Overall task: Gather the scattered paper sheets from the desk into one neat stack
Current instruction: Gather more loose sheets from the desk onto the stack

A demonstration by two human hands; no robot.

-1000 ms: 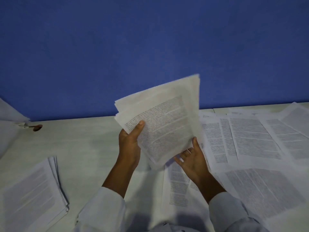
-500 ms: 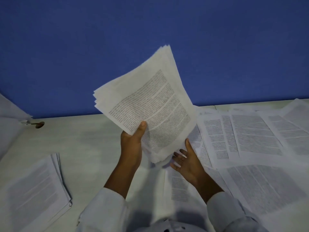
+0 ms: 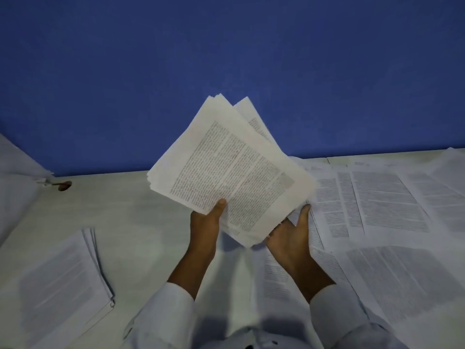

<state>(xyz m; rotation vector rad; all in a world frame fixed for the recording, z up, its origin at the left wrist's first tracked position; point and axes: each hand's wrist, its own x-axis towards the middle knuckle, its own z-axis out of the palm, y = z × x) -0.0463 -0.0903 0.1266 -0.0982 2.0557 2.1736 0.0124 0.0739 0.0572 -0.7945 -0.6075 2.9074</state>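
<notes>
A bundle of printed sheets is held up above the desk, tilted, its sheets fanned unevenly at the top. My left hand grips its lower left edge, thumb on the front page. My right hand is under its lower right corner, fingers spread, touching the edge. Several loose printed sheets lie overlapping on the right half of the desk. One more sheet lies between my forearms. A stack of sheets rests at the front left of the desk.
The pale desk meets a blue wall at the back. A small brown hole with a white fitting sits at the back left. A white slanted surface rises at the far left edge.
The held bundle has turned clockwise and dropped a little. My right hand has moved up to the bundle's lower right corner and now touches it.
</notes>
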